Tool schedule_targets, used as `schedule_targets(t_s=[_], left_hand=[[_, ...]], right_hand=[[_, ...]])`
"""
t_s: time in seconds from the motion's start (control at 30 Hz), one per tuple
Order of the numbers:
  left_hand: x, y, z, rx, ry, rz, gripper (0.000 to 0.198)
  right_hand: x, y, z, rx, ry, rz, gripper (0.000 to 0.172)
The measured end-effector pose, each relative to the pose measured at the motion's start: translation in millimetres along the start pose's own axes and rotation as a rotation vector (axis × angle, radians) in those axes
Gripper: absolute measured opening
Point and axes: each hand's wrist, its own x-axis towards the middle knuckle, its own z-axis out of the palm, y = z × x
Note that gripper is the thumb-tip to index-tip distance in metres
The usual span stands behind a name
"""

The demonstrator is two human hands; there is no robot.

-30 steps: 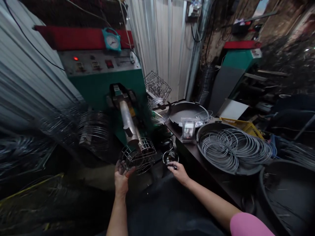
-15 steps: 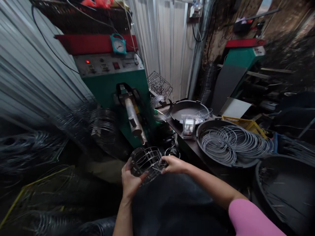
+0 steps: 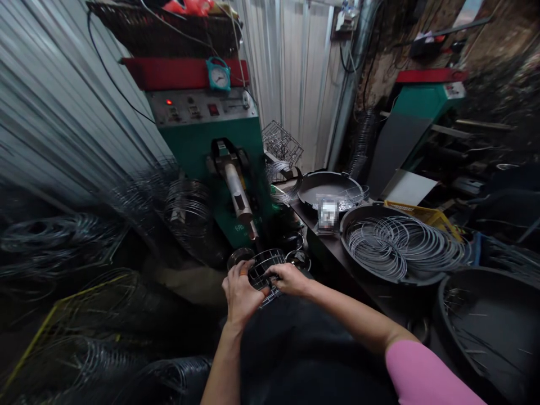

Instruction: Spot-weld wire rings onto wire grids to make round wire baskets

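The basket [image 3: 267,260] is glossy metal wire; the wide tray [image 3: 500,306] looks smooth, matt.

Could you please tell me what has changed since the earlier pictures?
The wire basket has come away from the green machine's metal arm, toward the camera. The left hand holds it throughout; the right hand has moved left to its wires. The wire rings lie as before.

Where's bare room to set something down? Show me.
Back pan: bare floor between its left rim and the wires at its right. Near pan: mostly bare base right of the wire scraps. Crowded: the middle pan, spread with wire rings, and around the wire basket, near the metal bar.
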Motion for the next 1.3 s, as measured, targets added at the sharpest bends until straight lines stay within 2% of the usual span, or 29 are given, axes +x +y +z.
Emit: schedule_targets(t_s=[0.13,0.23,0.4,0.67,0.9,1.3], left_hand=[[3.5,-4.2,0.2,-0.088,-0.011,-0.034,0.063],[7.2,-6.2,0.1,-0.134,-0.028,-0.090,0.070],[14.5,-9.5,-1.7,-0.170,-0.080,-0.159,0.084],[31.5,-17.1,1.4,-0.202,-0.106,-0.087,0.080],[48.2,-22.9,6.5,-0.201,-0.103,-0.018,0.081],[70.2,-32.2,5.9,-0.217,-0.127,-0.076,0.085]], right_hand=[[-0.2,6.0,-7.9,-0.056,-0.045,-0.168,0.026],[1.3,6.2,-14.1,-0.118,-0.071,-0.223,0.030],[8.7,7.8,-15.6,-0.175,-0.108,-0.214,0.032],[21.6,21.2,-9.9,-0.141,-0.037,-0.250,0.027],[31.6,31.3,-8.7,-0.165,-0.007,-0.268,0.031],[56.5,31.1,-14.4,-0.140,-0.011,-0.246,0.027]])
